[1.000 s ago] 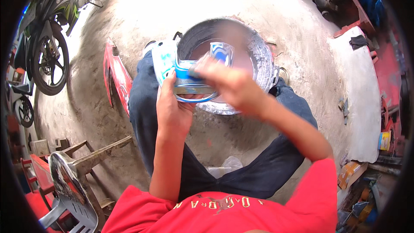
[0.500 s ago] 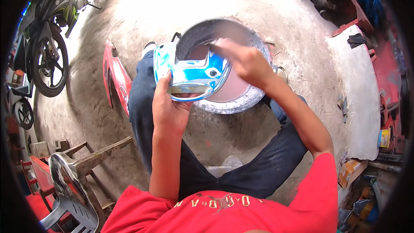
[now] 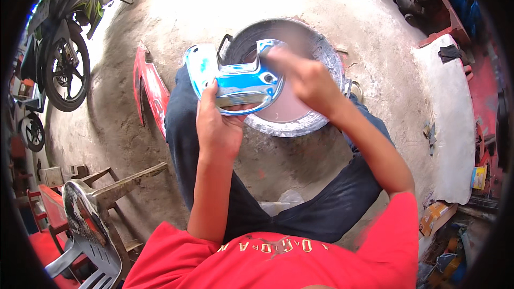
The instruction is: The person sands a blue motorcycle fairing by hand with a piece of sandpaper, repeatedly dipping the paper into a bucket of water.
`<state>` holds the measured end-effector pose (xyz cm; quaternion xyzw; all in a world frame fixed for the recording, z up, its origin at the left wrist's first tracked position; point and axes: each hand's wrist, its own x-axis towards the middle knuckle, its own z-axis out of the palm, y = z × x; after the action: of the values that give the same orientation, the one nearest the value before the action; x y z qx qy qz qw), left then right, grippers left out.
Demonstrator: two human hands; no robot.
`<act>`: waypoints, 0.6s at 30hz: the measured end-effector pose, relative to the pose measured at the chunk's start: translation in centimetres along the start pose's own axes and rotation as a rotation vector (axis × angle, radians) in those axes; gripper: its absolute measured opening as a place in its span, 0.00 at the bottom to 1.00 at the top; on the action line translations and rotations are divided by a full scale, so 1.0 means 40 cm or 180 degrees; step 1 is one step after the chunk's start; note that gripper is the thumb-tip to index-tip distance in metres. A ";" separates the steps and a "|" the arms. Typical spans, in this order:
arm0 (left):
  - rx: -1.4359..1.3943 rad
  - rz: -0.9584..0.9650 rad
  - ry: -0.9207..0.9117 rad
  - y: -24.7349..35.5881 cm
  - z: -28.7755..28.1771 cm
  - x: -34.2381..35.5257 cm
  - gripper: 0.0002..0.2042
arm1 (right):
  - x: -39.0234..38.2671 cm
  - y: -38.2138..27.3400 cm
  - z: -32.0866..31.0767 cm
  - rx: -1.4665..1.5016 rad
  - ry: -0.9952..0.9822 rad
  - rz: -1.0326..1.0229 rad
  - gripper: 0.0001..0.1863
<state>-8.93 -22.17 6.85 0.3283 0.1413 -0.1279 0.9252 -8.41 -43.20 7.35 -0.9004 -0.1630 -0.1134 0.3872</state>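
A blue and white plastic panel (image 3: 239,84), likely a motorcycle body part, is held over the near left side of a round basin. Its paint is patchy, and it has a U-shaped notch and a round hole. My left hand (image 3: 218,123) grips its lower edge, thumb on the face and fingers behind. My right hand (image 3: 313,83) is curled at the panel's right prong, its fingertips smeared by motion; whatever they hold cannot be made out. Below, the dark basin (image 3: 286,128) with a whitish, splashed rim contains cloudy pinkish-grey water.
A red panel (image 3: 150,88) lies on the concrete floor at left. Motorcycles (image 3: 64,64) stand beyond it. A grey plastic chair (image 3: 93,225) is at lower left. To the right are a pale slab (image 3: 447,128), a red metal frame (image 3: 441,13) and a cardboard box (image 3: 436,217).
The panel has tilted slightly in my left hand. My right hand has stayed by its right prong, blurred in both frames. The whole view has shifted a little.
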 end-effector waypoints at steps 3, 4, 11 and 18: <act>0.0076 0.0103 0.0023 0.011 -0.020 0.005 0.16 | -0.011 -0.069 0.049 -0.0030 0.0064 -0.0519 0.20; 0.0187 0.0209 -0.0046 0.004 -0.024 0.008 0.16 | -0.044 -0.107 0.085 -0.0329 0.0174 -0.0862 0.21; 0.0260 0.0297 0.0381 -0.009 -0.015 0.004 0.16 | -0.021 -0.022 0.077 -0.0290 0.0120 -0.0538 0.17; 0.0063 0.0096 -0.0007 0.026 -0.002 -0.011 0.17 | 0.028 0.174 -0.002 -0.0313 0.0241 0.0878 0.15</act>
<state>-9.01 -21.28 7.51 0.3394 0.1340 -0.1156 0.9238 -4.74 -47.53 3.18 -0.9272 -0.0173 -0.1008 0.3604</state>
